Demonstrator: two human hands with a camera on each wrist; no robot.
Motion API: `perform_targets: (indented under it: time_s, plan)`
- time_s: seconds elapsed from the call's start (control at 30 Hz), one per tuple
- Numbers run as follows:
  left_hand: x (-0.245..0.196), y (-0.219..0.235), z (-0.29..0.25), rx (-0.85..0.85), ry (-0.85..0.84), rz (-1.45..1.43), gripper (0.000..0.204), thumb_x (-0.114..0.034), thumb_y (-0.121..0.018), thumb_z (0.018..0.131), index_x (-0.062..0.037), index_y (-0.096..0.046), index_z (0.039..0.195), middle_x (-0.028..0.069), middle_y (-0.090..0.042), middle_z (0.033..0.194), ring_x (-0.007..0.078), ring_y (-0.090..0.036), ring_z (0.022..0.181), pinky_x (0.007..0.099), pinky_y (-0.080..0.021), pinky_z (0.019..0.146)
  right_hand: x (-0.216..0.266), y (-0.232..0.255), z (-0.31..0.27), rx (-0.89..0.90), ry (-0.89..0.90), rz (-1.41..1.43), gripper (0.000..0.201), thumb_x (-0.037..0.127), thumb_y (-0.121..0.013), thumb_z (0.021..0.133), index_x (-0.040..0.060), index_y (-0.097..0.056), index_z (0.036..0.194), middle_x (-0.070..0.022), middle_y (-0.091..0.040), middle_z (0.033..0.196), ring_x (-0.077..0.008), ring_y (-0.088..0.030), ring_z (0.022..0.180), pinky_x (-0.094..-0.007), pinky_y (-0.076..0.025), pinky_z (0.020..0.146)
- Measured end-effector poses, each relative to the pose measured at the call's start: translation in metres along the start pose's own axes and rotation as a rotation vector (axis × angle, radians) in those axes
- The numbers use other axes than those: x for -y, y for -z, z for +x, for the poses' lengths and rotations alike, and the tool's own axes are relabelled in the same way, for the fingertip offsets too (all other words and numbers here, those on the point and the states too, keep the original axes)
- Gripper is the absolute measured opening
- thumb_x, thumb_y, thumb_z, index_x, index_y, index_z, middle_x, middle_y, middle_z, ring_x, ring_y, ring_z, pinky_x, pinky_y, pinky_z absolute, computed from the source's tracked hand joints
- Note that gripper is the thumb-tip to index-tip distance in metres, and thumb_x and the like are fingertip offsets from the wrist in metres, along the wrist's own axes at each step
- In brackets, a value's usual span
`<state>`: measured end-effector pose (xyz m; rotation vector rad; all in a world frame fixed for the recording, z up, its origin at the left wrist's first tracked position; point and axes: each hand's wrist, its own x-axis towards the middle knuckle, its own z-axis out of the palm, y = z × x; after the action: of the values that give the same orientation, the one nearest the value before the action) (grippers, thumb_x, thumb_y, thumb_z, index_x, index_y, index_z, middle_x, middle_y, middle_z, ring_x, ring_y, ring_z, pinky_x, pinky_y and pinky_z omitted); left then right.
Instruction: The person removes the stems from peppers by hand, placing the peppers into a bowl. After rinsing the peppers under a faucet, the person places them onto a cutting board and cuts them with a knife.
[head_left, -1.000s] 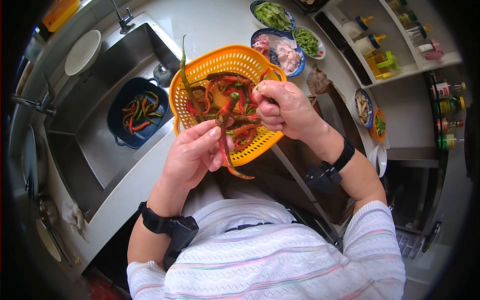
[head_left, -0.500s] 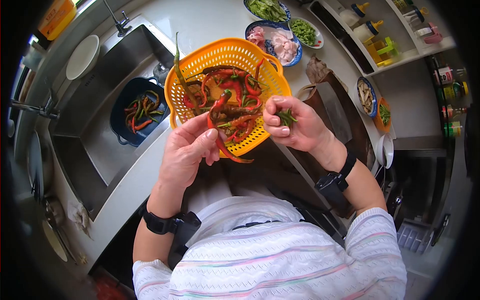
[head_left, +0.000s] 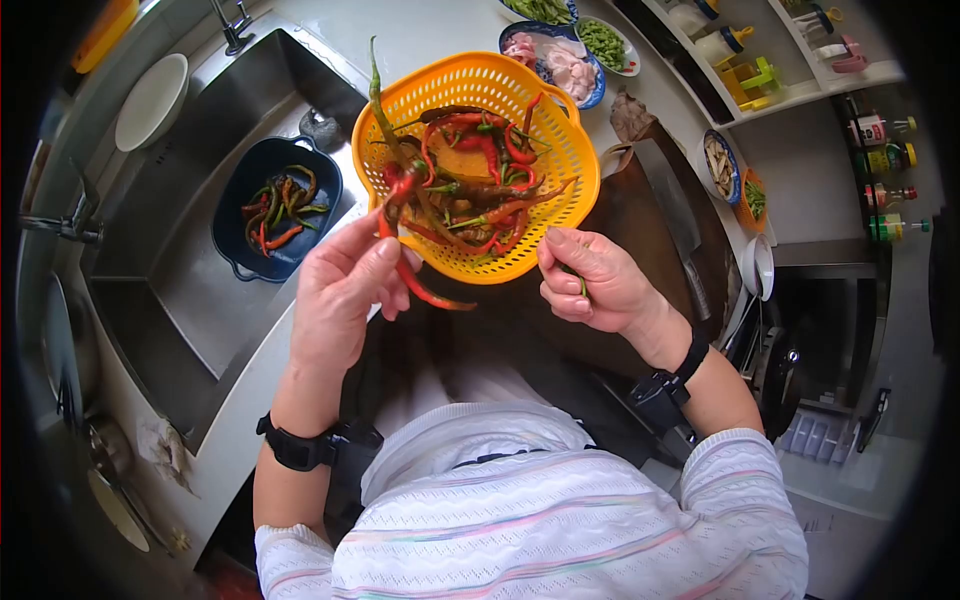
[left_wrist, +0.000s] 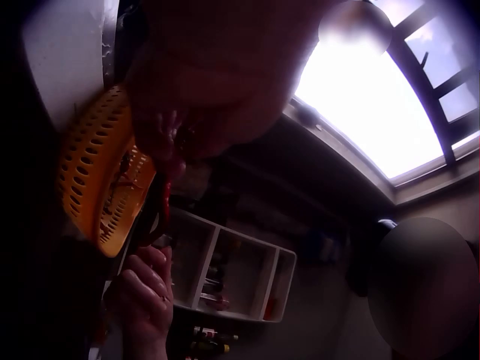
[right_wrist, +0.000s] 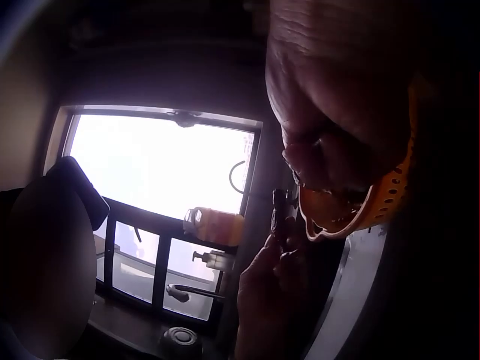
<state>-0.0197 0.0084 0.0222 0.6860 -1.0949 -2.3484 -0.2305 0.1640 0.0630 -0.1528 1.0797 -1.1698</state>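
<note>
In the head view my left hand [head_left: 345, 275] pinches a long red chili pepper [head_left: 432, 294] between thumb and fingers, at the near left rim of a yellow colander [head_left: 585, 200]. Dark, wrinkled parts show on the pepper's upper end. Red, brown and green chili peppers [head_left: 485, 150] lie heaped in the colander. My right hand [head_left: 605, 285] is curled round green pepper stems [head_left: 577, 281], mostly hidden in the fist, just off the colander's near right side. The left wrist view shows the right hand [left_wrist: 142, 296] below the pepper, with the colander [left_wrist: 82, 172] beside it.
A dark blue basin [head_left: 232, 190] with chili peppers stands in the steel sink [head_left: 180, 305] at left. To the right, a cleaver [head_left: 670, 205] lies on a dark board [head_left: 630, 210]. Plates of sliced meat [head_left: 570, 72] and chopped greens [head_left: 603, 46] stand behind.
My right hand has drawn back from the pepper's top toward my body, past the colander's rim. The left hand has shifted left and nearer, still pinching the red pepper.
</note>
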Motion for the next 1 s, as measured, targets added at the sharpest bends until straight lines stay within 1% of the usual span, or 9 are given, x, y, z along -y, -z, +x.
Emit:
perform_targets:
  time_s: [0.17, 0.3, 0.37, 0.5, 0.57, 0.7, 0.77, 0.83, 1.0]
  plan:
    - [-0.023, 0.050, -0.005, -0.223, -0.206, 0.139, 0.034, -0.012, -0.054, 0.090, 0.0042, -0.050, 0.120, 0.0093, -0.062, 0.080, 0.0085, -0.055, 0.054, 0.0171, -0.042, 0.044, -0.006, -0.010, -0.004, 0.034, 0.042, -0.030, 0.027, 0.032, -0.048, 0.094, 0.0079, -0.055, 0.083, 0.0009, -0.044, 0.058, -0.0091, -0.044, 0.044, -0.0196, -0.030, 0.036]
    - [-0.038, 0.104, 0.007, -0.265, -0.174, 0.237, 0.042, -0.013, -0.056, 0.089, 0.0058, -0.044, 0.125, 0.0115, -0.062, 0.090, 0.0097, -0.059, 0.062, 0.0183, -0.047, 0.049, 0.013, -0.015, 0.004, -0.021, 0.101, -0.115, 0.015, 0.021, -0.050, 0.093, 0.0072, -0.057, 0.092, 0.0009, -0.051, 0.065, -0.0095, -0.046, 0.046, -0.0165, -0.031, 0.036]
    - [-0.031, 0.115, 0.013, -0.571, -0.222, 0.614, 0.046, -0.015, -0.057, 0.088, 0.0055, -0.042, 0.127, 0.0128, -0.060, 0.098, 0.0112, -0.061, 0.070, 0.0187, -0.049, 0.054, 0.028, -0.007, 0.017, -0.014, 0.091, -0.137, 0.014, 0.020, -0.050, 0.093, 0.0078, -0.057, 0.094, 0.0031, -0.048, 0.063, -0.0079, -0.045, 0.047, -0.0162, -0.028, 0.036]
    - [-0.016, 0.112, 0.006, -0.386, -0.213, 0.587, 0.045, -0.016, -0.061, 0.086, 0.0006, -0.047, 0.126, 0.0113, -0.060, 0.103, 0.0122, -0.062, 0.076, 0.0207, -0.050, 0.060, 0.064, 0.007, 0.060, -0.159, 0.135, -0.573, 0.016, 0.021, -0.054, 0.091, 0.0062, -0.057, 0.096, 0.0024, -0.051, 0.064, -0.0073, -0.043, 0.045, -0.0182, -0.035, 0.040]
    - [-0.006, 0.090, 0.001, -0.252, -0.152, 0.492, 0.039, -0.012, -0.061, 0.086, 0.0015, -0.050, 0.122, 0.0090, -0.063, 0.094, 0.0119, -0.062, 0.070, 0.0202, -0.049, 0.056, 0.072, 0.033, 0.100, -0.267, 0.495, -1.158, 0.026, 0.027, -0.063, 0.084, 0.0032, -0.060, 0.093, -0.0023, -0.059, 0.071, -0.0090, -0.053, 0.056, -0.0220, -0.044, 0.052]
    - [0.007, 0.041, 0.002, -0.127, -0.011, 0.338, 0.050, -0.012, -0.061, 0.086, 0.0036, -0.039, 0.129, 0.0119, -0.063, 0.089, 0.0138, -0.062, 0.065, 0.0209, -0.048, 0.050, 0.098, 0.005, 0.134, -0.461, 0.441, -1.711, 0.037, 0.034, -0.068, 0.076, -0.0007, -0.061, 0.090, -0.0109, -0.064, 0.084, -0.0181, -0.062, 0.075, -0.0300, -0.049, 0.067]
    - [0.014, 0.025, 0.007, -0.126, 0.024, 0.293, 0.068, -0.018, -0.067, 0.083, 0.0084, -0.030, 0.133, 0.0083, -0.062, 0.083, 0.0111, -0.060, 0.061, 0.0184, -0.045, 0.046, 0.098, -0.004, 0.153, -0.497, 0.135, -2.069, 0.036, 0.034, -0.070, 0.072, 0.0018, -0.066, 0.088, -0.0139, -0.066, 0.096, -0.0319, -0.062, 0.092, -0.0415, -0.049, 0.078]
    - [0.021, 0.017, 0.014, -0.135, 0.060, 0.315, 0.066, -0.019, -0.067, 0.083, 0.0059, -0.031, 0.133, 0.0078, -0.062, 0.082, 0.0107, -0.059, 0.059, 0.0182, -0.045, 0.046, 0.092, -0.003, 0.166, -0.445, 0.084, -2.129, 0.027, 0.024, -0.066, 0.074, 0.0020, -0.066, 0.090, -0.0146, -0.065, 0.098, -0.0313, -0.062, 0.094, -0.0406, -0.049, 0.079]
    - [0.026, 0.007, 0.025, -0.088, 0.040, 0.226, 0.058, -0.016, -0.063, 0.085, 0.0010, -0.034, 0.133, 0.0071, -0.062, 0.083, 0.0102, -0.059, 0.057, 0.0182, -0.044, 0.046, 0.098, 0.006, 0.154, -0.314, 0.339, -2.144, 0.019, 0.017, -0.059, 0.075, 0.0036, -0.064, 0.088, -0.0193, -0.064, 0.083, -0.0336, -0.063, 0.082, -0.0420, -0.049, 0.072]
